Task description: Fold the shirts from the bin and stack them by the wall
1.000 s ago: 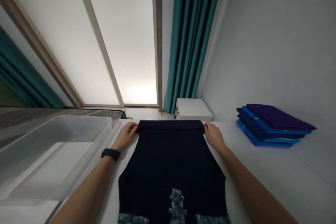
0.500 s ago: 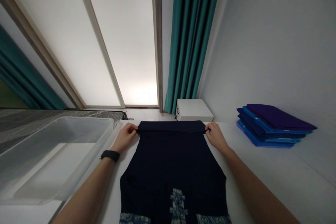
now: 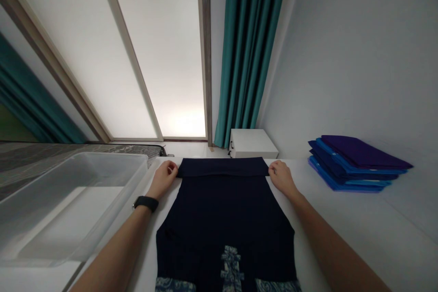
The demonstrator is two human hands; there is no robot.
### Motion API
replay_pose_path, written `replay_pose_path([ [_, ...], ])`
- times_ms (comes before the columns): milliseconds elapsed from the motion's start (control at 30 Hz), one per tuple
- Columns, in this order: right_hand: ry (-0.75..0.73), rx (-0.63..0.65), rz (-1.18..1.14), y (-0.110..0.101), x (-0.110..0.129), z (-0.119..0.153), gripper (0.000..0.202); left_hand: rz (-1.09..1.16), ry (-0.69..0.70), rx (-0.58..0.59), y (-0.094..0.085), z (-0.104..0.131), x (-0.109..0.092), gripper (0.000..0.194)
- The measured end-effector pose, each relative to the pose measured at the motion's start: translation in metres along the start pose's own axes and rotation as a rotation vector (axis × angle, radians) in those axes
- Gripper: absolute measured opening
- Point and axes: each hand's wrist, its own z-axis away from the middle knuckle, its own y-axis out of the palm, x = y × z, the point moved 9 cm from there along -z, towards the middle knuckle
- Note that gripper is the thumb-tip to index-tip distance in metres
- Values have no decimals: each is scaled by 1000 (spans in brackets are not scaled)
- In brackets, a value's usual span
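Note:
A dark navy apron lies flat on the white table, its narrow end pointing away from me. That end is turned over into a straight folded band. Patterned blue trim runs down the lower middle, with patterned strips at both lower sides. My left hand, with a black watch on the wrist, pinches the band's left corner. At the right corner, the fingers of my right hand are closed on the cloth. The apron's near end runs out of view.
A clear plastic bin stands on the left. On the right is a stack of folded blue and purple cloths by the wall. Beyond the table's far edge are a white cabinet and a teal curtain.
The folded band at the apron's far end has become deeper, its lower edge now nearer to me. Both hands stay at its corners, having shifted only slightly.

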Motion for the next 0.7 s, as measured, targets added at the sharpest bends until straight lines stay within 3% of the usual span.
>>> replay_pose_path([
  [133, 142, -51, 171, -11, -7, 5, 21, -210, -42, 30, 5, 2, 0, 27],
  [267, 107, -30, 299, -11, 3, 9, 26, -427, -7, 37, 6, 5, -13, 32],
  [367, 50, 7, 292, -7, 11, 8, 23, -424, 5, 74, 10, 4, -15, 29],
  [467, 68, 40, 89, -3, 9, 2, 20, -258, -46, 89, 11, 0, -8, 25],
  [700, 438, -60, -805, 3, -24, -7, 28, 492, -268, 50, 11, -8, 10, 38],
])
